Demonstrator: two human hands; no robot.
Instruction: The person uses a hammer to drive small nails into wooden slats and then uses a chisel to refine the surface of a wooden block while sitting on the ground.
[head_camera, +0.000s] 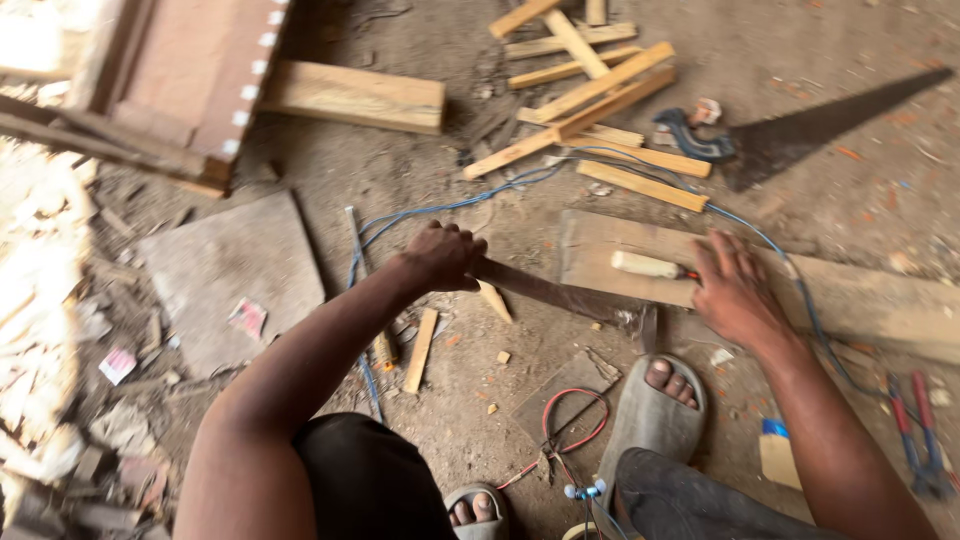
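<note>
My left hand (440, 256) is closed around the handle of a long dark blade (560, 293), which lies low over the dirt floor and points right toward a wooden plank (860, 300). My right hand (735, 292) rests flat on that plank with fingers spread. Its fingertips are next to a tool with a pale wooden handle (645, 265) lying on the plank. A small wood wedge (494, 300) sits just under the blade.
A hand saw (800, 130) and a pile of wood sticks (590, 90) lie beyond the plank. A blue cable (450, 205) runs across the floor. Red-handled pliers (920, 430) lie at the right, red wire (575, 420) by my sandalled feet (655, 410), rubble at the left.
</note>
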